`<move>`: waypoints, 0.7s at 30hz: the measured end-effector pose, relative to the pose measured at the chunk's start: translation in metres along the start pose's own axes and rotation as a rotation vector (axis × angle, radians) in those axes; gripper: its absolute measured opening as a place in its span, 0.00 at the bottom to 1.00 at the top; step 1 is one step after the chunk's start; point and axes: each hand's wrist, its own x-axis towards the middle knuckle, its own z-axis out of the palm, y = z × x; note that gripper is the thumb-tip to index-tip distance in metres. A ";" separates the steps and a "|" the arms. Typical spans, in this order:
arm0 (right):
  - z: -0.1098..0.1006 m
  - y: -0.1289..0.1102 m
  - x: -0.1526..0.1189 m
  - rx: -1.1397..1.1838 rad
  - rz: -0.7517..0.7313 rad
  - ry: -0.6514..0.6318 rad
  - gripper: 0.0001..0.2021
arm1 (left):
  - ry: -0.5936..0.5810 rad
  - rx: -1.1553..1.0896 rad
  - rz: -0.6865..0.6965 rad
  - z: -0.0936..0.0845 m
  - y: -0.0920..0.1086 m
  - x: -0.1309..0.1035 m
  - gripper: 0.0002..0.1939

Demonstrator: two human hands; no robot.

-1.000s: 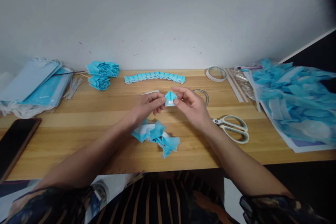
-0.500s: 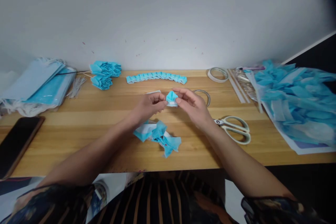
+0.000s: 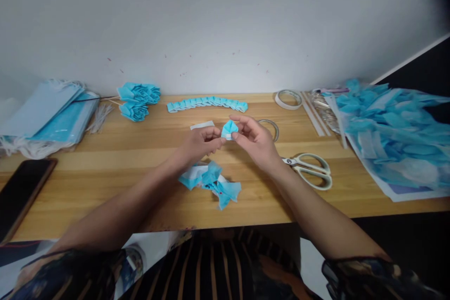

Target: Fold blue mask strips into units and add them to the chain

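Between my hands is a small folded blue petal (image 3: 229, 128) of thin mask-like fabric, peaked at the top with a whitish strip along its lower edge. My left hand (image 3: 203, 142) pinches its lower left corner between thumb and fingers. My right hand (image 3: 256, 139) grips its right side, thumb in front. Below them on the table lies a loose bunch of blue fabric pieces (image 3: 213, 180). A white strip (image 3: 202, 124) shows just behind my left hand. Farther back, a curved row of folded blue petals (image 3: 207, 102) lies near the wall.
Scissors (image 3: 311, 168) and a tape roll (image 3: 270, 129) lie by my right arm, with another tape roll (image 3: 288, 99) behind. At right is a heap of blue fabric pieces (image 3: 401, 136). On the left are blue fabric flowers (image 3: 137, 98), face masks (image 3: 45, 108) and a phone (image 3: 26, 194).
The fold sits flatter, with less of its pale lower edge showing. My left fingers have shifted slightly along its lower edge. The whole view has moved a little.
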 end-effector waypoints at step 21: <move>-0.135 -0.014 -0.101 -1.010 -0.018 0.178 0.09 | 0.086 0.075 0.097 0.006 0.009 -0.010 0.13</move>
